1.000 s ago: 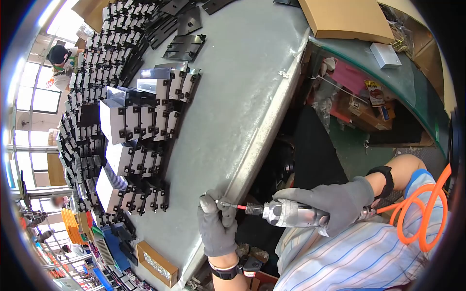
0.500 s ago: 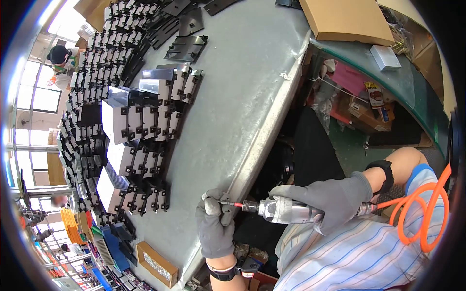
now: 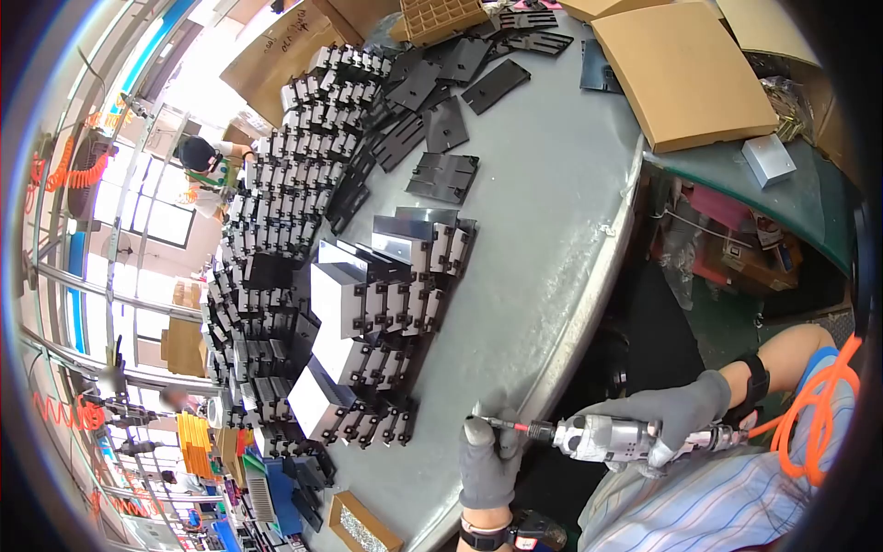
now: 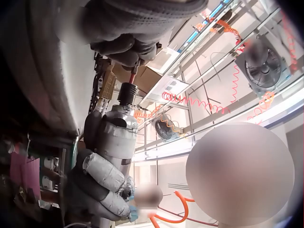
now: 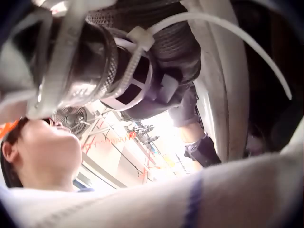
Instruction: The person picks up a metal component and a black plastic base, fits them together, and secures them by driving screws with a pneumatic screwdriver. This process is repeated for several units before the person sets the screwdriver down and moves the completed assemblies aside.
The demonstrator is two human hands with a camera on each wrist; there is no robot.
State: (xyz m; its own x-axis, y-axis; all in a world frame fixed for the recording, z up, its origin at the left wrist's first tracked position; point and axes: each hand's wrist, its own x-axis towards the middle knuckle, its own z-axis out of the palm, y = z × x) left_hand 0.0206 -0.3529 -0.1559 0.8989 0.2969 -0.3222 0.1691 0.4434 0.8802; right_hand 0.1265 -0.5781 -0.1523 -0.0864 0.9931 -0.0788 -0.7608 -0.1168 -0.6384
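Note:
In the head view my gloved right hand (image 3: 690, 405) grips a silver air screwdriver (image 3: 607, 438), held level over the lap near the table edge. An orange coiled hose (image 3: 809, 442) runs from its rear. The red-collared bit (image 3: 521, 426) points at my gloved left hand (image 3: 487, 469), whose fingers pinch around its tip. From the left wrist, curled grey fingers (image 4: 124, 50) cover the bit's end, and the black chuck (image 4: 128, 93) shows below them. Whether a screw sits at the tip, I cannot tell. The right wrist view shows the screwdriver's metal body (image 5: 80, 71) and a white zip tie (image 5: 228, 28) close up.
White blocks with black clips (image 3: 386, 308) stand in rows on the grey table (image 3: 515, 258). Black plates (image 3: 443, 177) lie behind them. A small carton of shiny hardware (image 3: 363, 524) sits at the near edge. Cardboard (image 3: 685, 78) lies far right. Another person (image 3: 204, 161) stands beyond the table.
The head view has turned, so table and hands appear farther right and lower. The left fingers stay at the bit's tip, and the right hand keeps its grip on the screwdriver.

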